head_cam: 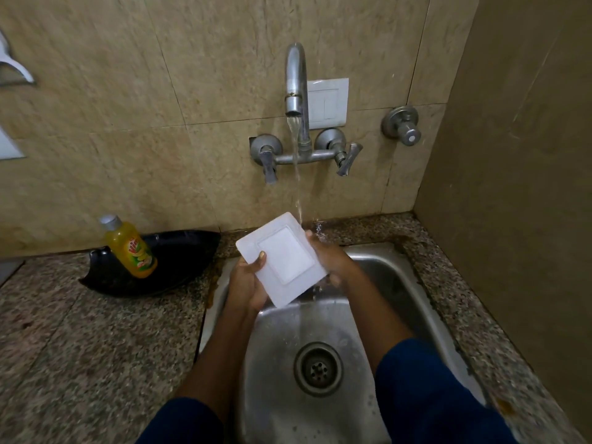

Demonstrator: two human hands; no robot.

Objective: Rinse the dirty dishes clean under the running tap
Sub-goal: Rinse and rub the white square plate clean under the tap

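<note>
A white square plate (282, 257) is held tilted above the steel sink (413, 302), its face toward me. My left hand (246, 280) grips its lower left edge, thumb lying on the rim. My right hand (330, 259) holds the right edge, fingers curled behind it. Water runs from the wall tap (295, 81) in a thin stream and lands at the plate's upper right corner, by my right hand.
A black leaf-shaped dish (179, 257) sits on the granite counter (96, 341) left of the sink, with a yellow dish-soap bottle (129, 248) lying in it. The drain (318, 368) is open below. A side wall stands close on the right.
</note>
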